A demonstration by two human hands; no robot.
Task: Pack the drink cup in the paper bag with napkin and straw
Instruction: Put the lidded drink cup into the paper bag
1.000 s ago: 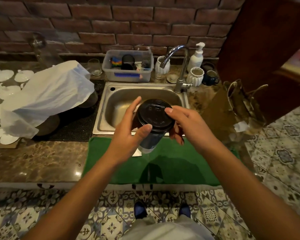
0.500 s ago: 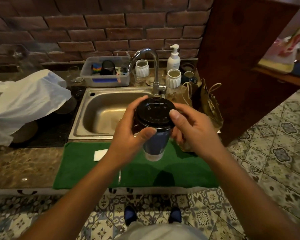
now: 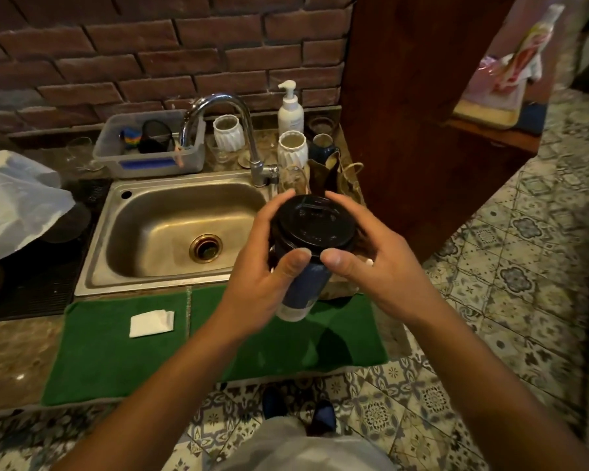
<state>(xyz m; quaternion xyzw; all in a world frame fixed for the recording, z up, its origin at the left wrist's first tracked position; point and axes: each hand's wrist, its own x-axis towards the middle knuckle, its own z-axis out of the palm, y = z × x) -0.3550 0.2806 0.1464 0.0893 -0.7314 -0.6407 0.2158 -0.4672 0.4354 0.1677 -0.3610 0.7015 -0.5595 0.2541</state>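
A rough red-brick wall (image 3: 184,52) backs a mottled brown stone counter (image 3: 11,351). Set into the counter is a rectangular brushed-steel sink (image 3: 170,232) with rounded corners and a brass-ringed drain, under a curved chrome tap (image 3: 232,130). Along the counter's front edge lies a fuzzy green mat (image 3: 116,351), a flat rectangle. At the left a crinkled white plastic sheet (image 3: 14,202) drapes over dark shapes. Behind the sink sit a translucent plastic tub (image 3: 150,158), two ribbed white ceramic pots, and a white pump bottle (image 3: 290,110).

The brown paper bag (image 3: 327,175) stands open at the right of the sink, its twisted handles up, just behind the hands.

The drink cup (image 3: 306,273), a tapered dark-blue cylinder with a pale base and a glossy round black lid (image 3: 315,226), is held in the air above the mat's right part. The left hand (image 3: 259,283) wraps the cup's side, thumb at the lid's rim; the right hand (image 3: 371,263) clasps the lid's edge with thumb and fingers curled around it.

A small folded white napkin (image 3: 152,322), soft and square, lies flat on the mat, well left of the cup.
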